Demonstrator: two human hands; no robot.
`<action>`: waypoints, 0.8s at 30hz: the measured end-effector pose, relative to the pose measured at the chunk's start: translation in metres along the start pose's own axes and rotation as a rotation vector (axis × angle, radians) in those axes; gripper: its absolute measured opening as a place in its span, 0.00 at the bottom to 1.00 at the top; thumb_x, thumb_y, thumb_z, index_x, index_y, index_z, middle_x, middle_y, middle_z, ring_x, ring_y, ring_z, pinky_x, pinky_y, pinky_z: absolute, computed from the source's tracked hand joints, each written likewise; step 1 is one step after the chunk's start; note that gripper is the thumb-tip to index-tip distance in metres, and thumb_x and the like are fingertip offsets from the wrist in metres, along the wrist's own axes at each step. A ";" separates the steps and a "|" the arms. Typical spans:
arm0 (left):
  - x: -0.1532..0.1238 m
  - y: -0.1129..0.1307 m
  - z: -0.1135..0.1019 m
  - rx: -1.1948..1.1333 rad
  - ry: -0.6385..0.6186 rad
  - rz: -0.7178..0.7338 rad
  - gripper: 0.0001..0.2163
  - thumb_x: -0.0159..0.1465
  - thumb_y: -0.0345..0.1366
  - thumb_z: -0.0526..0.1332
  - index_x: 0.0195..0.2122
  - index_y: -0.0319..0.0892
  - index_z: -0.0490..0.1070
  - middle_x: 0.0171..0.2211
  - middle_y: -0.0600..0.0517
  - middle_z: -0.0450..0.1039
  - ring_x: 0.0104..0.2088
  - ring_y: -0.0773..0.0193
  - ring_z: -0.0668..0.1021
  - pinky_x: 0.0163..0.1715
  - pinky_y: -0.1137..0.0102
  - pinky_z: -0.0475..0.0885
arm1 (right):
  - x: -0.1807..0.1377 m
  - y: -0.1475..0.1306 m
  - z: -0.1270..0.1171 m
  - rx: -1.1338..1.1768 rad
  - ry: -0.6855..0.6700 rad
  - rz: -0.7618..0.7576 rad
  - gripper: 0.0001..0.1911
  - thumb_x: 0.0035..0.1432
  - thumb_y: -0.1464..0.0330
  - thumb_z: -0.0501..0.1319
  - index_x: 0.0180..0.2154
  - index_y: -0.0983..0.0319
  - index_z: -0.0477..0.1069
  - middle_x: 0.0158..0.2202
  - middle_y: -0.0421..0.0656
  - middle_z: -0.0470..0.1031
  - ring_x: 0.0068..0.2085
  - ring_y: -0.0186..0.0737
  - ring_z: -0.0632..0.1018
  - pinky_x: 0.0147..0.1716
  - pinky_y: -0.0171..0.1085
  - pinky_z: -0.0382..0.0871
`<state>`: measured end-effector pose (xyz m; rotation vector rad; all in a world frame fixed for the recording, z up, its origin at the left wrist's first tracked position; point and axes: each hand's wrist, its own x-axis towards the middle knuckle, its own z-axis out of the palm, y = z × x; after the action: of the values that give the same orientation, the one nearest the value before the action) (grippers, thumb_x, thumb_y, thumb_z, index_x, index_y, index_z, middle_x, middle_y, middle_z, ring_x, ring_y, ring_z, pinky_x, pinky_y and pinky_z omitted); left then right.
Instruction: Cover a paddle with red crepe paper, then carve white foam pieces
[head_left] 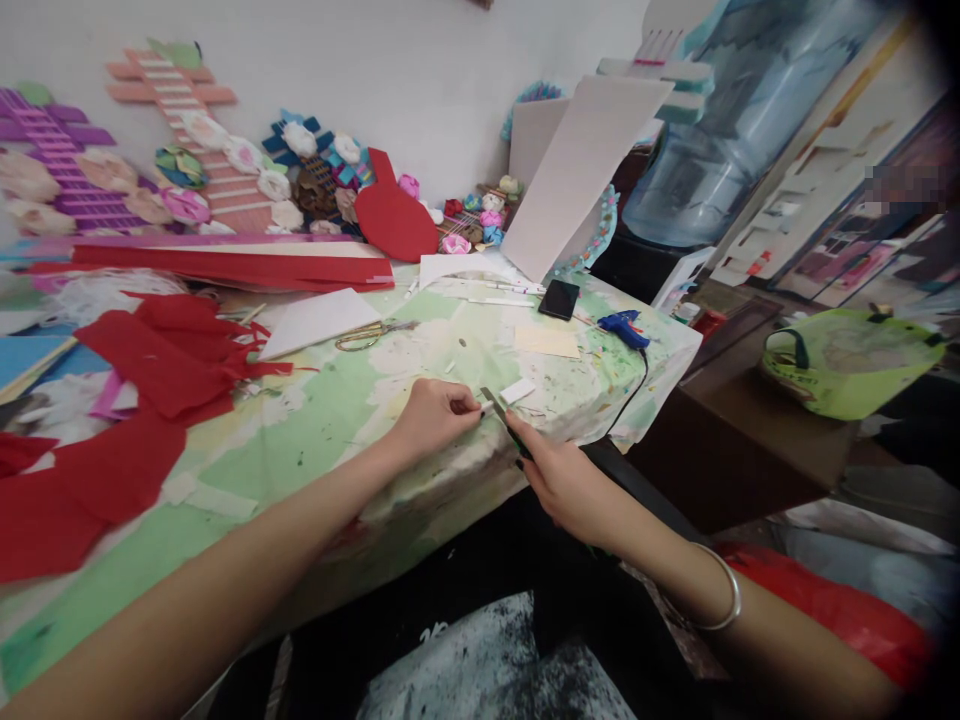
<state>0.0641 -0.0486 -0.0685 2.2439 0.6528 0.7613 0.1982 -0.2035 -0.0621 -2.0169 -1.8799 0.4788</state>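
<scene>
Cutter (498, 409), just right of the frame's centre, is pinched by the right hand (559, 475); likely light and stiff, best held by its dark handle (520, 443). The left hand (442, 410) pinches what seems a small, probably soft white piece (487, 408), partly hidden.

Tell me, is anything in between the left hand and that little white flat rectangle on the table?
Yes: in this view, the dark-handled cutter with a thin grey blade, held in the right hand, slants between the left hand and the white flat rectangle.
</scene>
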 end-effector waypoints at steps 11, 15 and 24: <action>0.000 -0.001 0.001 0.012 0.013 0.010 0.05 0.51 0.29 0.61 0.19 0.37 0.74 0.19 0.52 0.74 0.22 0.69 0.73 0.25 0.75 0.65 | -0.004 0.003 -0.003 -0.078 -0.038 -0.006 0.33 0.58 0.74 0.47 0.64 0.69 0.43 0.27 0.50 0.74 0.26 0.41 0.74 0.30 0.39 0.66; 0.001 -0.002 0.000 -0.024 -0.016 0.004 0.05 0.51 0.30 0.61 0.21 0.37 0.74 0.20 0.52 0.74 0.24 0.68 0.74 0.26 0.75 0.66 | -0.003 0.002 -0.005 -0.083 -0.066 -0.002 0.33 0.58 0.74 0.47 0.65 0.68 0.42 0.25 0.48 0.73 0.23 0.39 0.71 0.27 0.37 0.64; -0.003 0.000 0.004 -0.073 -0.083 0.041 0.04 0.51 0.30 0.61 0.23 0.36 0.73 0.19 0.53 0.72 0.21 0.71 0.70 0.22 0.77 0.64 | -0.020 -0.010 -0.006 -0.049 -0.026 0.084 0.29 0.60 0.74 0.46 0.62 0.68 0.47 0.31 0.52 0.75 0.30 0.43 0.75 0.30 0.36 0.63</action>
<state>0.0650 -0.0523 -0.0715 2.2148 0.5325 0.6965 0.1913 -0.2233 -0.0519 -2.1386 -1.8443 0.4879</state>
